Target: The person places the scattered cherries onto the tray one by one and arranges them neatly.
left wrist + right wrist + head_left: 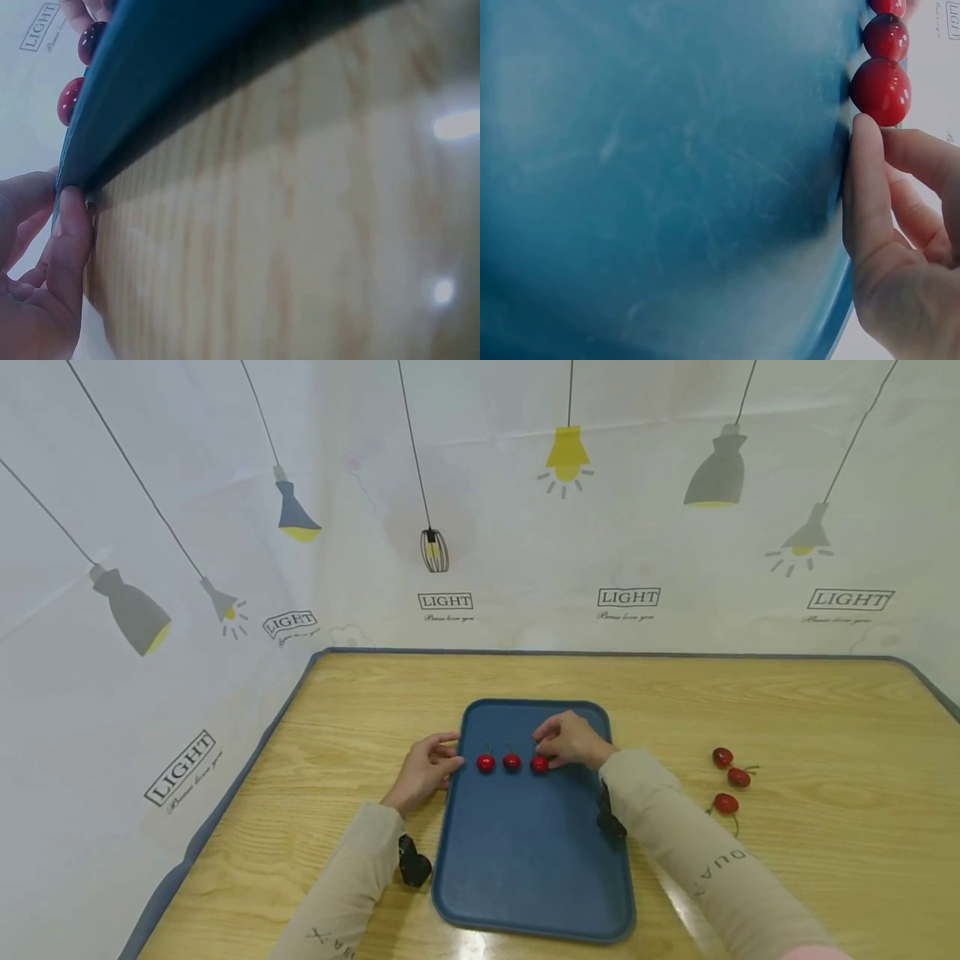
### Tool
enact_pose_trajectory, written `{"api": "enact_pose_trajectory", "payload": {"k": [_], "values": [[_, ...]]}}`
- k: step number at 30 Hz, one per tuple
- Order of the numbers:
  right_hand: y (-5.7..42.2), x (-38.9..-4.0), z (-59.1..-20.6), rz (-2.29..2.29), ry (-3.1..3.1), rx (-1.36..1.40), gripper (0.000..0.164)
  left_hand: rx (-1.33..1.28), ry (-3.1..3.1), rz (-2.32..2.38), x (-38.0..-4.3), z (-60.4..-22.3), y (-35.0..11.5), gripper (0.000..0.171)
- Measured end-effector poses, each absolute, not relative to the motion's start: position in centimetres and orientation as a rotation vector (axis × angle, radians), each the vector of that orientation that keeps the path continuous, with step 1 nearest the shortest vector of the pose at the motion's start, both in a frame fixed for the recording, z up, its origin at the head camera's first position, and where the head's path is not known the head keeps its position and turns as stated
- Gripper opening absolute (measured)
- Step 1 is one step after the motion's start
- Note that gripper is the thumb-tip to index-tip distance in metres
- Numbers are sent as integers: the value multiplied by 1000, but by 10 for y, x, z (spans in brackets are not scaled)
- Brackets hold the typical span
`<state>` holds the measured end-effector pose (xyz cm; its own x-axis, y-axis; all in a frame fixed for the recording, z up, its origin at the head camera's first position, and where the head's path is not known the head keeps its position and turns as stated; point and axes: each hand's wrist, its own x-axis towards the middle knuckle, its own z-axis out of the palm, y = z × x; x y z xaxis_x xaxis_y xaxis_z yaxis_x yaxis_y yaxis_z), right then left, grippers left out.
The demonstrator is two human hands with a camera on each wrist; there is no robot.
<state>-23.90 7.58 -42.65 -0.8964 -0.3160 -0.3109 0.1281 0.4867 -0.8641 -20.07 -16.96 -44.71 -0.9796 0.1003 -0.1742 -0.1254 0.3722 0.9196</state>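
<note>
A blue tray point(534, 860) lies lengthwise on the table, with three red cherries in a row across its far part. At the tray's left edge, my left hand point(424, 772) pinches the rim between thumb and fingers. My right hand point(573, 739) reaches over the right side and holds the rightmost cherry point(539, 765) at its thumb and fingertips. The middle cherry point(512, 762) and the left cherry point(486, 763) stand with stems up. In the right wrist view, thumb and forefinger meet at the base of the nearest cherry point(881, 91).
On the wooden table point(360, 693), right of the tray, lie three more cherries: a far one point(722, 757), one beside it point(738, 777) and a nearer one point(726, 803). A white curtain point(510, 543) printed with lamps rises behind the table and along its left side.
</note>
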Motion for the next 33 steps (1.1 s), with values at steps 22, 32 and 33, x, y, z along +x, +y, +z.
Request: {"api": "enact_pose_trajectory", "payload": {"k": [22,32,33], "values": [[77,-238,-423,-1333,2341,-171,19,-31,2425,1662,-200,-447,-169,41],[79,-238,-422,-1302,2358,-171,20,-32,2434,1649,-201,-448,-169,41],[79,-238,-422,-1304,2356,-174,20,-33,2434,1649,-201,-448,-170,41]]}}
